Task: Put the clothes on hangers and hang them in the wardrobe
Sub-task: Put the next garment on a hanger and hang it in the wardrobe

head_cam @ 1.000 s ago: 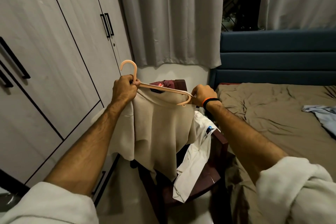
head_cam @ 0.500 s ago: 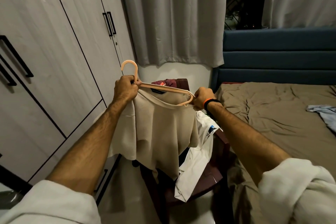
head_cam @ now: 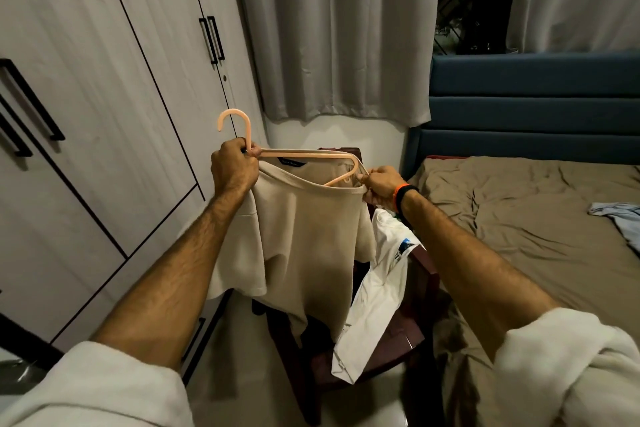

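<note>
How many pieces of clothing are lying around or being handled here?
3: a beige shirt held on the hanger, a white shirt draped on the chair, a blue garment on the bed. More may be hidden.

Peach hanger [head_cam: 313, 157], beige shirt [head_cam: 304, 236] (dark neck label). White garment [head_cam: 377, 315] beside it. Olive-brown bed [head_cam: 519, 218], navy headboard [head_cam: 533, 107], grey curtains [head_cam: 339, 28].

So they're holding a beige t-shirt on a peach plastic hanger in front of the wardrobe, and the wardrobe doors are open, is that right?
Not quite. The head view shows the wardrobe doors closed, handles flush. The rest holds: the left hand grips the peach plastic hanger below its hook, and the right hand pinches the beige t-shirt at its collar.
</note>
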